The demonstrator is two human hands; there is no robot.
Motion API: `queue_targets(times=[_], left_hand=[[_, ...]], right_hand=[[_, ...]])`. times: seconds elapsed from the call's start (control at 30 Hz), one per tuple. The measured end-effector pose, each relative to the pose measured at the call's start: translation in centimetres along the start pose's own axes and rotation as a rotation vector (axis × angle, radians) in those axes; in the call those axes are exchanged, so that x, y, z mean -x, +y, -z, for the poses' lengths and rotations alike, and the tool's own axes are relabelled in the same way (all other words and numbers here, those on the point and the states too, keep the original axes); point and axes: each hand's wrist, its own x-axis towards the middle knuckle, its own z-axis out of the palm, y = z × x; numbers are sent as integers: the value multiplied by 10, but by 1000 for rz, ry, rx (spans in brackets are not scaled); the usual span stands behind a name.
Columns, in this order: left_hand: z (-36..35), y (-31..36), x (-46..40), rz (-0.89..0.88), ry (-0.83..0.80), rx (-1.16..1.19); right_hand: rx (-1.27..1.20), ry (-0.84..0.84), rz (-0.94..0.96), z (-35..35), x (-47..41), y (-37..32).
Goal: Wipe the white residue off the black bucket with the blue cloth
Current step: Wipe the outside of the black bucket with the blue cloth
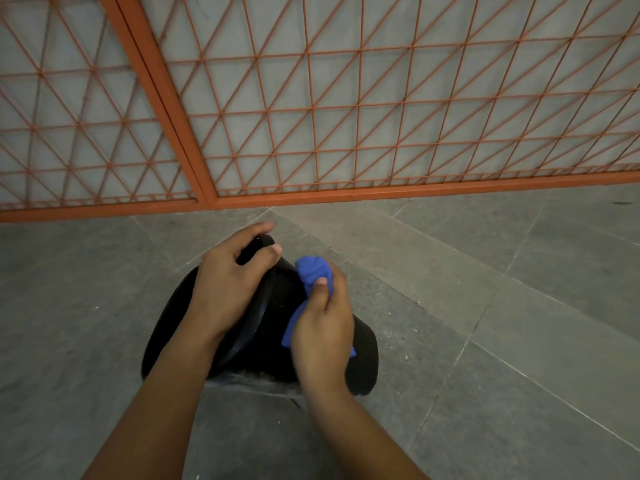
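Bucket first: it is black and lies tipped on its side on the grey stone floor, low in the middle of the view, with its round body toward the left and its far edge rising between the two hands. From the left, the left hand sits on top of the bucket, fingers curled round a raised black edge, probably the rim or the handle, though the dark plastic makes it hard to tell which; the thumb lies over the near side of that edge. A curved black band runs down from under this hand toward the wrist. Just right of it, the blue cloth is bunched into a wad and pressed against the bucket's upper side. The right hand grips that cloth, thumb on top of the wad and fingers wrapped round it, with a strip of blue trailing down along the hand's left edge and a corner showing below the palm. A pale whitish smear shows along the bucket's lower edge, near the forearms. Behind everything, an orange metal grille stands along the floor's far edge.
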Motion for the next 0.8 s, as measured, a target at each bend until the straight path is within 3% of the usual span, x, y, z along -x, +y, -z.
queue_targets(times=[0.1,0.2,0.3,0.5,0.67,0.8], left_hand=[[2,-1,4,-26,-12,8],[0,0,7,-49,-31,-17],[-1,0,7,-38,-32,-30],[2,-1,7,-31,-15,-15],[4,-5,8,-32,-33,10],[11,-9,5,-17,-6,44]], right_hand=[[-14,8,-71,9,-4,19],[-58,37,43,6,27,3],[-105,-52,131,0,33,-18],[-89,-27,20,11,7,13],[-85,-112,148,-2,38,-20],[-93,-87,176,-2,9,6]])
